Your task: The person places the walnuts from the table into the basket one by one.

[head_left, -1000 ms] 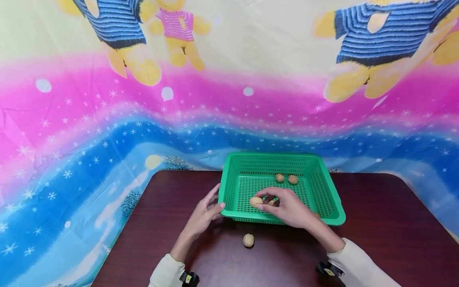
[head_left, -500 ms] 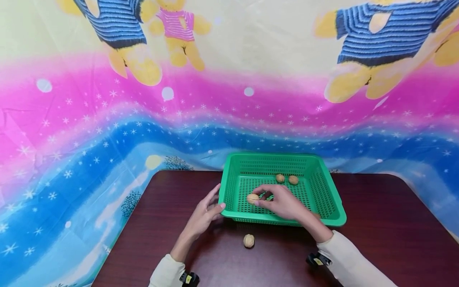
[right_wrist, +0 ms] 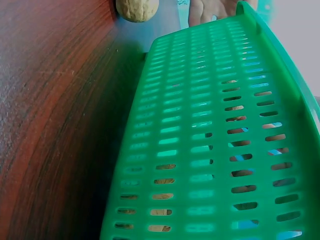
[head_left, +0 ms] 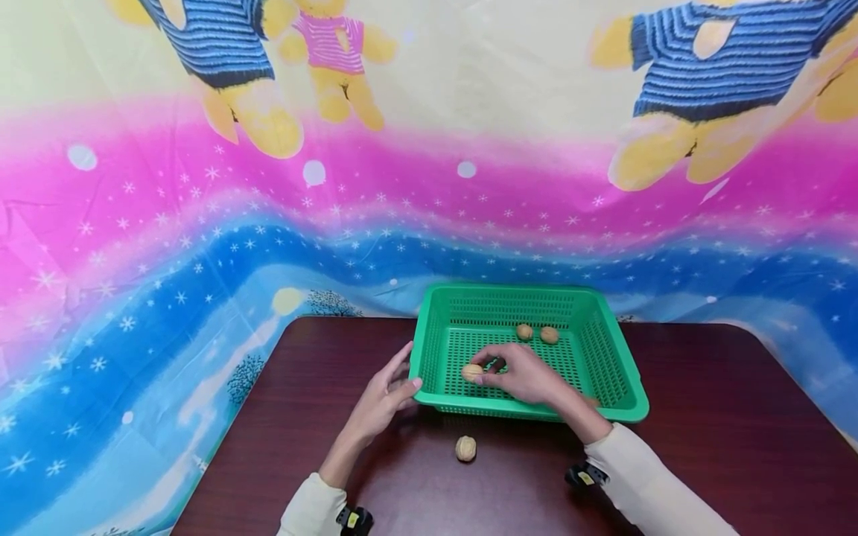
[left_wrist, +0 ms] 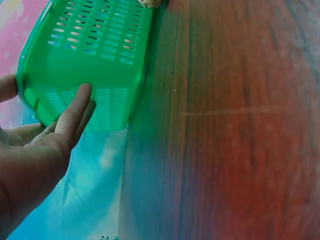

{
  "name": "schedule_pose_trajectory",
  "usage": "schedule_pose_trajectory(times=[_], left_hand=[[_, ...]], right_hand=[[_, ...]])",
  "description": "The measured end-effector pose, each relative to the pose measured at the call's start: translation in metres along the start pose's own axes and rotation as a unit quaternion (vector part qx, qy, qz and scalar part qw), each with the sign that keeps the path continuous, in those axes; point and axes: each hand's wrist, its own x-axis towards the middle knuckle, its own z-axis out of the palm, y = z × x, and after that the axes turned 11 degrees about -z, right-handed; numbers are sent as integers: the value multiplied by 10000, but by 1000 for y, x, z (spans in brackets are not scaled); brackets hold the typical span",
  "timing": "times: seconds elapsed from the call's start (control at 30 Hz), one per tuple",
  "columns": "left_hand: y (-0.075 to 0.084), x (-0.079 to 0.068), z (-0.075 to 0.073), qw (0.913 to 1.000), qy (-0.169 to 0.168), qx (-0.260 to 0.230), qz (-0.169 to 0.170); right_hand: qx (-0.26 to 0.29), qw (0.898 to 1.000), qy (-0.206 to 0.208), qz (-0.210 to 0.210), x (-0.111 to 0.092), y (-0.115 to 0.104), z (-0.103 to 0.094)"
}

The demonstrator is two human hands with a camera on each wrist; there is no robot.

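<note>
Inside the green plastic basket [head_left: 529, 408], my right hand [head_left: 526, 374] pinches a walnut [head_left: 471, 372] between thumb and fingertips, low near the left part of the basket floor. My left hand [head_left: 380, 400] rests against the basket's left end. The left wrist view shows fingers [left_wrist: 75, 112] of that hand lying fairly straight along the outer wall, thumb by the rim. Two walnuts [head_left: 524, 332] lie together at the back of the basket. Another walnut [head_left: 465, 449] sits on the table before it. Tan patches show through the basket slots [right_wrist: 162, 200] in the right wrist view; the right hand is largely hidden there.
The dark wood table [head_left: 710, 402] extends to both sides of the basket. Behind it hangs a printed cloth [head_left: 402, 201] with bears and snowflakes, close to the basket's back rim.
My right hand has moved slightly left and lower into the basket with the walnut, covering another nut seen beneath it earlier. The left hand stays in place.
</note>
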Motion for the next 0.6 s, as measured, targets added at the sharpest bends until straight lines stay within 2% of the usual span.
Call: schedule_pose_trajectory(times=[0.37,0.6], left_hand=[[-1,0,0,10000,32,51,-44],[-1,1,1,10000,19,43,-9]], right_hand=[[-31,9998,-122,149,1,1,2],[-105,9996,-223,103,0,1,2]])
